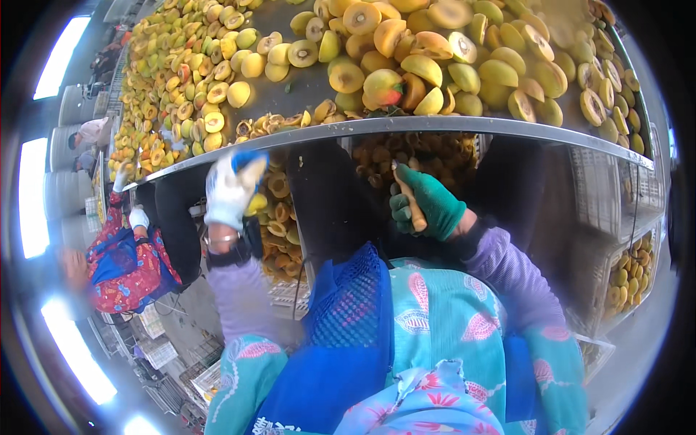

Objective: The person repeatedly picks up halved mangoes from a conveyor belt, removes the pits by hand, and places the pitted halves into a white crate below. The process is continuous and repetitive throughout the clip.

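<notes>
My left hand, white glove, closed round a yellow fruit half below table edge. Right hand fisted on wooden-handled tool. Table approx. full of cut halves; I judge work well along.

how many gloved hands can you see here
4. The wearer's left hand in a white glove holds a yellow fruit piece; the right hand in a green glove grips a wooden-handled tool. A co-worker's two white-gloved hands are far left. Others may be hidden.
</notes>
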`<state>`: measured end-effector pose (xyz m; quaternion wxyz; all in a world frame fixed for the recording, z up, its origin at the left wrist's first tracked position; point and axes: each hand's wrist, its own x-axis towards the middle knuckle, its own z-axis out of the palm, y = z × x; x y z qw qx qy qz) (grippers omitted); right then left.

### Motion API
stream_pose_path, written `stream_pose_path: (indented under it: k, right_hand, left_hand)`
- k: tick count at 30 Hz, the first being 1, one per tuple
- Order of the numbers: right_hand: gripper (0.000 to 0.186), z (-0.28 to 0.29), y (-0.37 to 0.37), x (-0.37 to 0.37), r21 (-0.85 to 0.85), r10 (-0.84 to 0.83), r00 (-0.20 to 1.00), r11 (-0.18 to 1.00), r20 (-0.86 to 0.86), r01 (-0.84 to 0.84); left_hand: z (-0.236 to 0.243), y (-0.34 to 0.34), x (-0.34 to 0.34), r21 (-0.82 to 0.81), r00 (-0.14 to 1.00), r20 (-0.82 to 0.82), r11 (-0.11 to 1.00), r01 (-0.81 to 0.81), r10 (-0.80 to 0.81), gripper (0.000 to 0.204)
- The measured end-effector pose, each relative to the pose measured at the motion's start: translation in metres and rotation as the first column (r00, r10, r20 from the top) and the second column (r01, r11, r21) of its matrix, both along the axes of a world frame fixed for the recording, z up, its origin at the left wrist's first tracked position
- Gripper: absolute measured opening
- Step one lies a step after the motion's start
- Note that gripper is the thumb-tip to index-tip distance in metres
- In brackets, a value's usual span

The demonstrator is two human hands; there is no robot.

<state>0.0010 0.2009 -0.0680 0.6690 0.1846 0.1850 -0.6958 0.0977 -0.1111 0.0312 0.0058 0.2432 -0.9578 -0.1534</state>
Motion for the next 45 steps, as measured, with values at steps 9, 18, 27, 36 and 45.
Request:
stream_pose_path:
  k: [9, 18, 27, 36, 45]
  right_hand:
    - [0.043, 0.055, -0.029, -0.01, 0.217, -0.083, 0.584, 0.879, -0.807, 0.424]
    - [0.037, 0.048, -0.044, -0.006, 0.145, 0.147, 0.033, 0.87, -0.989, 0.472]
    - [0.036, 0.06, -0.044, -0.004, 0.164, 0.147, 0.073, 0.867, -0.986, 0.47]
    - [0.039, 0.046, -0.05, 0.004, 0.054, -0.012, 0.127, 0.862, -0.992, 0.504]
    - [0.04, 0.07, -0.033, -0.002, -0.219, -0.174, 0.941, 0.969, -0.291, 0.111]
  left_hand:
    - [-0.033, 0.053, -0.192, 0.484, 0.972, 0.095, 0.863, 0.146, -0.217, 0.038]
    - [-0.03, 0.098, -0.091, 0.935, 0.939, -0.33, 0.166, 0.312, 0.092, 0.044]
    - [-0.026, 0.127, -0.099, 0.62, 0.828, -0.561, 0.669, 0.411, 0.011, 0.038]
    - [-0.047, 0.124, -0.111, 0.494, 0.72, -0.694, 0.711, 0.501, -0.025, 0.037]
    - [-0.047, 0.125, -0.102, 0.746, 0.876, -0.475, 0.566, 0.35, 0.085, 0.043]
